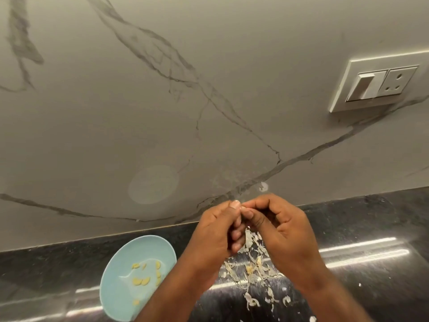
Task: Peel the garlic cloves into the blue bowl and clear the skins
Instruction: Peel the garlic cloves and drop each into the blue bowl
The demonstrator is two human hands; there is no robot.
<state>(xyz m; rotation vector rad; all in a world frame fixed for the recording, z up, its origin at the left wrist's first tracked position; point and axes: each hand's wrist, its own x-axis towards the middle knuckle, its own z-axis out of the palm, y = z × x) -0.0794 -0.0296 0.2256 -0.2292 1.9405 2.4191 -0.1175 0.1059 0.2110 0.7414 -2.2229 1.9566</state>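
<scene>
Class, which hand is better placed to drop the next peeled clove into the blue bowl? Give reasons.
Probably left: the left hand is nearer the blue bowl, its forearm over the rim; the right hand is above the skins, farther off.

garlic clove (242,207) mostly hidden between pinching fingers (251,216), blue bowl (120,263) partly behind left forearm (185,287), switch plate (348,89) cut off right

- blue bowl (120,282) sits at the left of the desk (362,224), with a forearm (185,282) crossing its right edge
- garlic skins (253,270) litter the middle, just beside the bowl
- right side of the desk is open room
- wall (162,112) blocks the back
</scene>
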